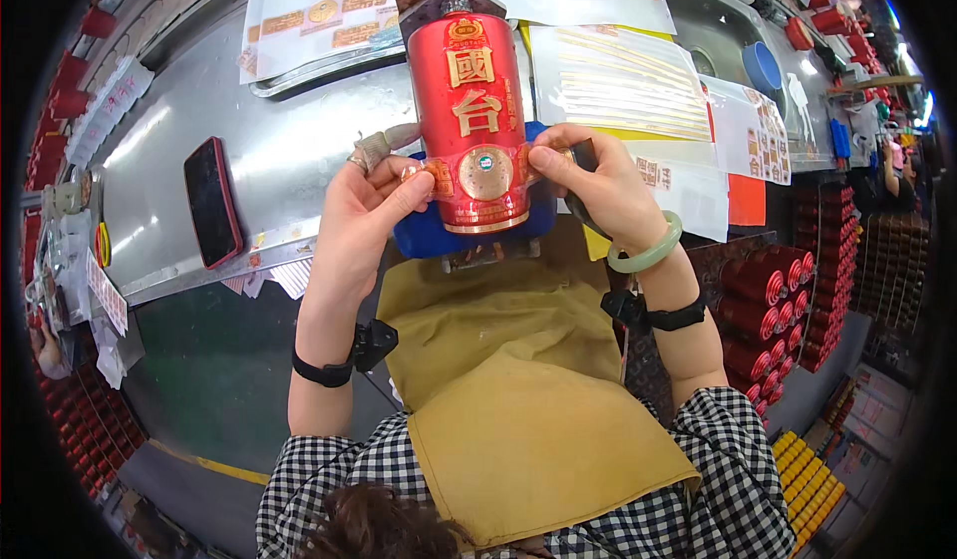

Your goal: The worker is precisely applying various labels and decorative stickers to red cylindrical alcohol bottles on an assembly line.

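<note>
A red bottle (436,90) with raised gold lettering lies on a blue support (429,238), its neck pointing away from me. Across its lower part runs a clear decal strip (485,174) with a round gold medallion in the middle. My left hand (364,205) pinches the strip's left end between thumb and fingers; a beige finger cot covers one fingertip. At the right end, my right hand (613,192) pinches the strip too. A dark, narrow thing shows by the right fingers; its kind is unclear. Whether the strip is stuck down along its length cannot be made out.
A phone (211,202) lies left on the metal table (164,150). Decal sheets (329,10) are spread at the back, with more sheets (623,85) at right. A blue cup (762,66) stands far right. Red bottles (763,295) are stacked below the table's right side.
</note>
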`<action>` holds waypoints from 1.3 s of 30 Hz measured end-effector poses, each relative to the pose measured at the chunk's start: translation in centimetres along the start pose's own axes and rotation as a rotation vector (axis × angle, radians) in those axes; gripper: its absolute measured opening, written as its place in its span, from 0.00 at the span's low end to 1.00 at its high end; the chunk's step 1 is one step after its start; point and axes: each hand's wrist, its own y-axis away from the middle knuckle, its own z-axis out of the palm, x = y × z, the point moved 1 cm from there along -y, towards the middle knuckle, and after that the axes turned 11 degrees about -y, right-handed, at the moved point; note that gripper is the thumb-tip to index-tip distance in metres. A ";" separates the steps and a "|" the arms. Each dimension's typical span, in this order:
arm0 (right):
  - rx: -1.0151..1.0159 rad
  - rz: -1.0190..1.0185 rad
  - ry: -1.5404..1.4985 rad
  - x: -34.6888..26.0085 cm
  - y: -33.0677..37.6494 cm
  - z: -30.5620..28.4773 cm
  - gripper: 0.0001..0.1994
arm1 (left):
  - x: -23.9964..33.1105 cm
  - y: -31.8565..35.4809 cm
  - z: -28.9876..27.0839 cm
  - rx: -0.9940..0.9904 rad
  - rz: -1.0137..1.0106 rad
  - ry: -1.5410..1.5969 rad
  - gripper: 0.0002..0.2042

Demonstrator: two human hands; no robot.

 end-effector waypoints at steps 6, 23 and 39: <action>-0.008 0.020 -0.020 -0.1 0.3 0.7 0.12 | 0.5 0.8 0.0 0.016 -0.007 0.016 0.25; 0.023 0.001 -0.084 0.7 1.3 1.4 0.12 | 0.4 2.0 -0.1 0.027 -0.032 0.017 0.26; 0.011 -0.008 -0.053 0.7 0.8 1.9 0.11 | 0.3 2.3 -0.7 0.038 -0.014 -0.017 0.28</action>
